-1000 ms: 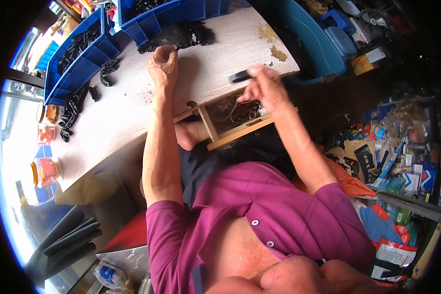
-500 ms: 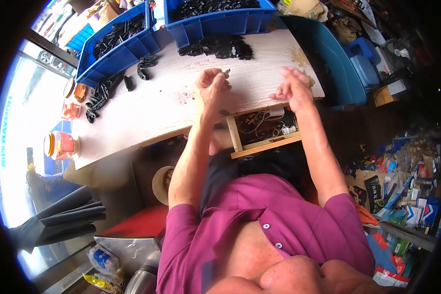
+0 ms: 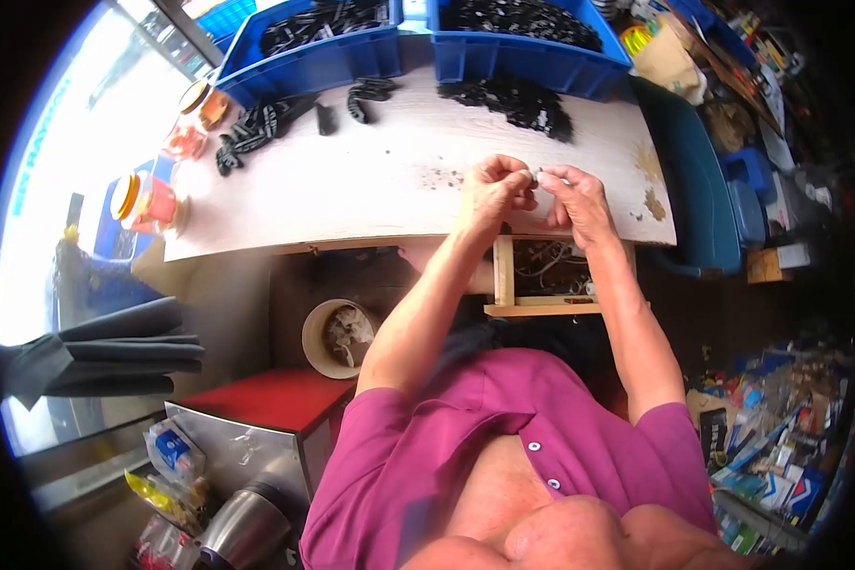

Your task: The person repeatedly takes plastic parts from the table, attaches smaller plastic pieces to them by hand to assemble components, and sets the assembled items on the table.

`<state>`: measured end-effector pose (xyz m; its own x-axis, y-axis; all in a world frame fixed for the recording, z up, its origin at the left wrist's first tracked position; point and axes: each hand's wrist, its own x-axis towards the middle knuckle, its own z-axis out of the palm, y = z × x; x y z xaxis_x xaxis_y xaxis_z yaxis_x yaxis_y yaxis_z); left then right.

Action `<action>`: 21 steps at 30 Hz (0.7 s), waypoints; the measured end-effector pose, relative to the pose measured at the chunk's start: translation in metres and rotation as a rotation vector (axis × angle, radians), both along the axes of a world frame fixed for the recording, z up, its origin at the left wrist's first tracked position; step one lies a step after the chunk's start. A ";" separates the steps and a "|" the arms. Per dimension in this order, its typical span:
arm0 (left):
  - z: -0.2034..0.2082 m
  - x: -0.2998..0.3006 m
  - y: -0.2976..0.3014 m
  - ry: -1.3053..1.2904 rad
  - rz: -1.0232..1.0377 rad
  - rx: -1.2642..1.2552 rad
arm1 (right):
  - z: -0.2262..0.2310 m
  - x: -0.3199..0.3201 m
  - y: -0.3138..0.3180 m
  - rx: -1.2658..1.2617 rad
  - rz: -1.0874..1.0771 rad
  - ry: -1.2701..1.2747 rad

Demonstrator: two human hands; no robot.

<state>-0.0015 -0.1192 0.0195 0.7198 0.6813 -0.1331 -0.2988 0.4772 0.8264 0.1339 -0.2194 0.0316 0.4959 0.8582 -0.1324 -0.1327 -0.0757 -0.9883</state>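
Observation:
Above the near part of the pale wooden table, my two hands meet at the fingertips. My left hand is closed, pinching a small grey piece between thumb and fingers. From the other side my right hand is closed on the same piece with thumb and forefinger. Fingers cover most of it, so its exact kind does not show. Beyond the hands lies a pile of small black parts. Farther left are black curved pieces lying in a loose heap.
Two blue bins of black parts stand along the far edge. Jars line the left side. A teal tub stands at the right. Below the table edge an open drawer holds cables; a waste bucket sits lower left.
My right hand, earlier apart with fingers spread, has come over to my left hand and now grips the small grey piece too. The whole view has shifted, moving the table rightward in it.

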 end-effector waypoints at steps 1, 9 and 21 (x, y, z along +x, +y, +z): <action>0.002 -0.002 0.001 0.010 -0.010 0.008 | -0.001 0.000 0.000 0.001 0.019 -0.002; 0.000 -0.007 0.008 0.000 -0.085 -0.039 | 0.001 -0.002 0.005 -0.007 0.115 0.028; -0.018 -0.074 0.190 1.277 0.906 1.211 | -0.008 -0.006 0.007 0.105 0.036 0.124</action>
<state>-0.0750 0.0708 0.0011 0.0491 0.8444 0.5334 0.8381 -0.3253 0.4379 0.1275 -0.2124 0.0239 0.4505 0.8873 -0.0987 -0.2529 0.0208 -0.9673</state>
